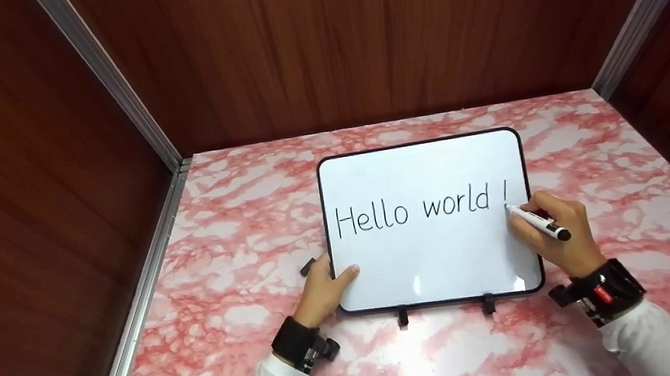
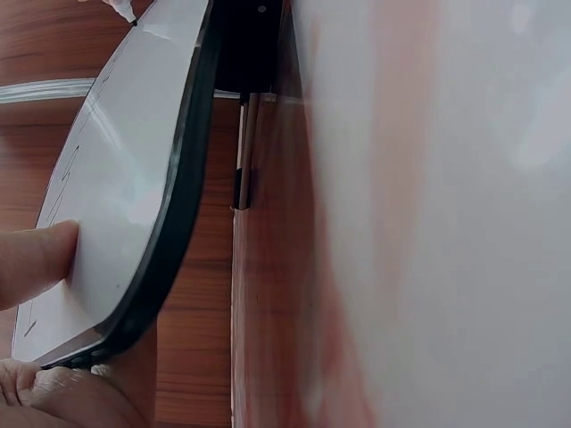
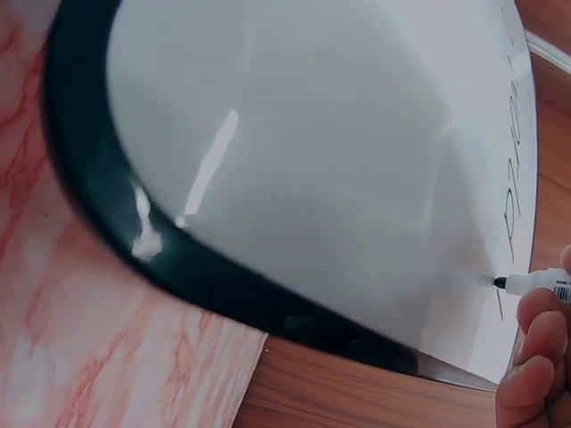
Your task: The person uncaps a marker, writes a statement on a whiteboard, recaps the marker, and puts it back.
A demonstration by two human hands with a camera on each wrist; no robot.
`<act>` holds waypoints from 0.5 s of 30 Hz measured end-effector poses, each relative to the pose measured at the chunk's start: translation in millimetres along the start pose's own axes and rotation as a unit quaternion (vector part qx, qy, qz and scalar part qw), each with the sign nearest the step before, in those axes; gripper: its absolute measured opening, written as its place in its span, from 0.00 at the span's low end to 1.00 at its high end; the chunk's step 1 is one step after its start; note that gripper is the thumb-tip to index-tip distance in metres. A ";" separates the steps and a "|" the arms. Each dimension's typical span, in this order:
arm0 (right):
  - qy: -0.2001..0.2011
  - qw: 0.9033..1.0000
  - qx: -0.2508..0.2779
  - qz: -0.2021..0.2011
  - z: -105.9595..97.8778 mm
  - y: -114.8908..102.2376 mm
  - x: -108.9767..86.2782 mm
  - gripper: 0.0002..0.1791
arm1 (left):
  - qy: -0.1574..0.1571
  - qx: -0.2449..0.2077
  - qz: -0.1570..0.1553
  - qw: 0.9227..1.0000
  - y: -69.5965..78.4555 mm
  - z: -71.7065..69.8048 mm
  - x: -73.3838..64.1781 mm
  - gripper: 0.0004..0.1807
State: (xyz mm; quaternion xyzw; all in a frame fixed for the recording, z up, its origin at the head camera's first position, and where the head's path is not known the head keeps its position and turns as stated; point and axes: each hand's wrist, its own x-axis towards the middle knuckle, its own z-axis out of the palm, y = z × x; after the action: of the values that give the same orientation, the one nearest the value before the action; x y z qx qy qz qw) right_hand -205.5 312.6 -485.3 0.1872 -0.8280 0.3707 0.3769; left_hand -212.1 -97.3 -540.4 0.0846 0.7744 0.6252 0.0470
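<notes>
A whiteboard point(image 1: 429, 259) with a dark rim stands propped on the table, "Hello world" and an exclamation stroke written across it in black. At its lower left edge my left hand point(image 1: 322, 286) grips the board, thumb on the white face and fingers behind the rim. My right hand point(image 1: 558, 233) pinches a white marker point(image 1: 538, 221) with a black end, its tip right at the foot of the exclamation stroke. In the right wrist view the marker's black tip point(image 3: 500, 283) meets the board beside that stroke. The left wrist view shows the left thumb point(image 2: 40, 259) pressed on the board.
Black stand feet point(image 1: 403, 316) jut out under the board's lower edge, and another dark stand part point(image 1: 308, 267) shows at its left. The table point(image 1: 239, 223) has a red and white marbled top. Wood-grain panels point(image 1: 326, 45) with metal edging enclose it at the back and sides.
</notes>
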 end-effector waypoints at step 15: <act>-0.008 0.999 -0.003 0.031 0.4 -2.3 0.7 0.13 | 0.000 0.010 0.010 1.000 -0.6 -0.5 0.8 0.24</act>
State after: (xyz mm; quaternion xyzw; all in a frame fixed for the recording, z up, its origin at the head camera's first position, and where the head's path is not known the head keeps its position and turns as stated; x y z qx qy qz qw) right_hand -204.7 310.7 -483.8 0.1627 -0.8373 0.3785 0.3593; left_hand -213.0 -97.7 -540.8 0.0925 0.7800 0.6177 0.0402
